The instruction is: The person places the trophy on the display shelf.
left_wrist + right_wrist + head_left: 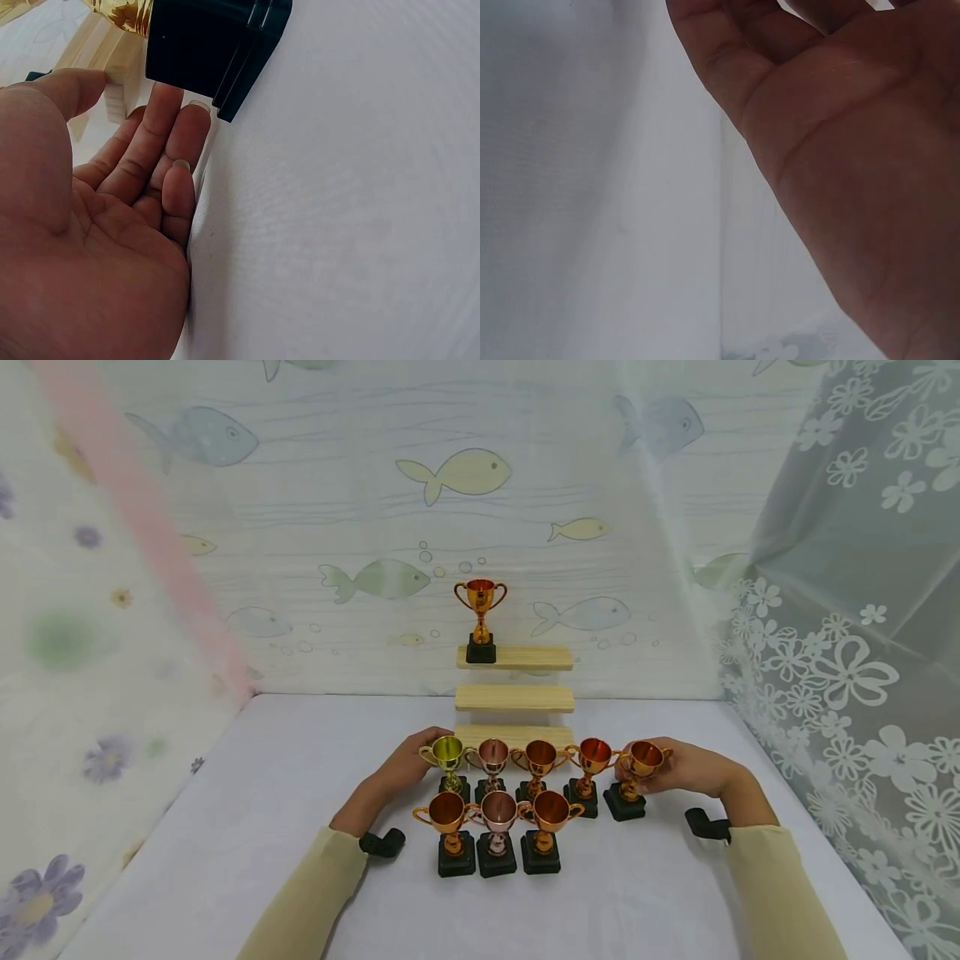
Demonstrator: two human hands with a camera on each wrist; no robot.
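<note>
The orange-gold two-handled trophy cup on a square black base (643,760) stands at the right end of the back row, right of centre in the lower half of the frame. The right hand (690,768) grips it, the fingers curled behind its cup and the thumb side low near the stem; exactly where the fingertips press is hidden, and in the right wrist view they run out of the top edge. The left hand (401,764) is at the row's other end, beside the yellow-gold trophy (448,752). In the left wrist view its fingers lie close together, loosely bent, with the thumb apart; the fingertips are right at the black base, though contact is hard to judge.

These trophies look light and stiff, probably plastic, with a glossy metallic finish that may slip. The stem or the blocky base seems the surest hold; the thin looped handles look easiest to snap or catch on a neighbour.

All the cups face upward, several showing glossy inner walls. Two orange-gold trophies flank a rose-gold trophy (498,812) in the front row, lower centre. Above, the three pale wooden planks (514,697) rise like steps in mid-frame; a gold trophy with a red interior (481,602) stands at the top plank's left end.
</note>
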